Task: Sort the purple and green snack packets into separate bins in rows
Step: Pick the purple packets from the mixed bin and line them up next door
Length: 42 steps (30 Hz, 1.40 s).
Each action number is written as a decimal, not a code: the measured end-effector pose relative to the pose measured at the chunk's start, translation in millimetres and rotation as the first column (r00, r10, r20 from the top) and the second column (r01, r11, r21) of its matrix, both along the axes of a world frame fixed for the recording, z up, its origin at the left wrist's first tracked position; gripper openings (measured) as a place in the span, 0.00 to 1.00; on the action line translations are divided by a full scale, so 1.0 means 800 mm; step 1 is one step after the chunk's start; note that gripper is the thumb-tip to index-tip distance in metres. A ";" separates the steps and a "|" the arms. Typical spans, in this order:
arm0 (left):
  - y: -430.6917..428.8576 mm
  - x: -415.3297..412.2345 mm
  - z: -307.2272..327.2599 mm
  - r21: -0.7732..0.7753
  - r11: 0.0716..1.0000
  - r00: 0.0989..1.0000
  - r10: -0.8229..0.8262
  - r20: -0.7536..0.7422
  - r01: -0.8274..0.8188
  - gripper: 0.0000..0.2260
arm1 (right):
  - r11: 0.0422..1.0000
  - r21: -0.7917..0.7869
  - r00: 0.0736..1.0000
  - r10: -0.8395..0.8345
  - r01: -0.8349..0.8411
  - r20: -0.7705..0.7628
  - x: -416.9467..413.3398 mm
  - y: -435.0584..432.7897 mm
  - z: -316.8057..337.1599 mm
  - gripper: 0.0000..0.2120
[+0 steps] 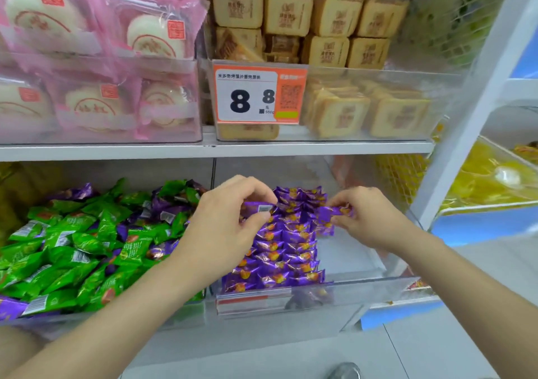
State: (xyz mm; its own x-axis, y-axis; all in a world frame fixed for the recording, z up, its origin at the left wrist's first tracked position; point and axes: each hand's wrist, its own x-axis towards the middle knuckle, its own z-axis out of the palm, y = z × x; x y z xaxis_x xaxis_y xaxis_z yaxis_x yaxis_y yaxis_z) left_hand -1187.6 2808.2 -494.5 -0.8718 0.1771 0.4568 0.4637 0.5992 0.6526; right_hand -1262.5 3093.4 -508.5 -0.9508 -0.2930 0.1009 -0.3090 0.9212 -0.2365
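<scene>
Left hand (230, 221) pinches a purple packet (259, 207), barcode side up, over the right clear bin (364, 288). Right hand (366, 218) pinches another purple packet (334, 213) just beside the purple rows (279, 250) stacked neatly in that bin's left part; its right part bare. Left clear bin (180, 314) holds a loose heap of green packets (72, 247) mixed with purple ones. Above: shelf (203, 150), price tag (259, 93).
</scene>
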 end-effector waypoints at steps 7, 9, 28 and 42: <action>0.013 -0.001 -0.009 -0.121 0.992 0.999 0.041 -0.034 -0.045 0.09 | 0.998 0.053 0.999 0.045 -0.046 0.014 -0.010 0.017 -0.027 0.09; 0.013 -0.001 -0.010 -0.176 0.984 0.999 0.026 -0.035 -0.032 0.09 | 0.997 0.037 0.998 0.062 -0.062 0.008 -0.012 0.014 -0.036 0.08; 0.010 0.005 -0.017 -0.287 0.957 0.998 -0.052 -0.029 0.042 0.08 | 0.975 0.159 0.986 0.161 -0.153 -0.042 -0.017 0.002 -0.056 0.14; 0.011 0.006 -0.013 -0.222 0.975 0.998 -0.044 -0.054 0.031 0.06 | 0.981 0.032 0.979 0.194 -0.192 -0.068 -0.021 0.011 -0.055 0.16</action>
State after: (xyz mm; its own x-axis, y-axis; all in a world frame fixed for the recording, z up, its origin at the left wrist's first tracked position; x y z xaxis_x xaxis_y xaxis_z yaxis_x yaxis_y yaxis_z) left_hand -1182.8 2817.3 -504.8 -0.8359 0.3108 0.4524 0.5214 0.7070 0.4778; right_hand -1279.1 3102.3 -552.1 -0.8669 -0.4736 0.1559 -0.4966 0.8480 -0.1853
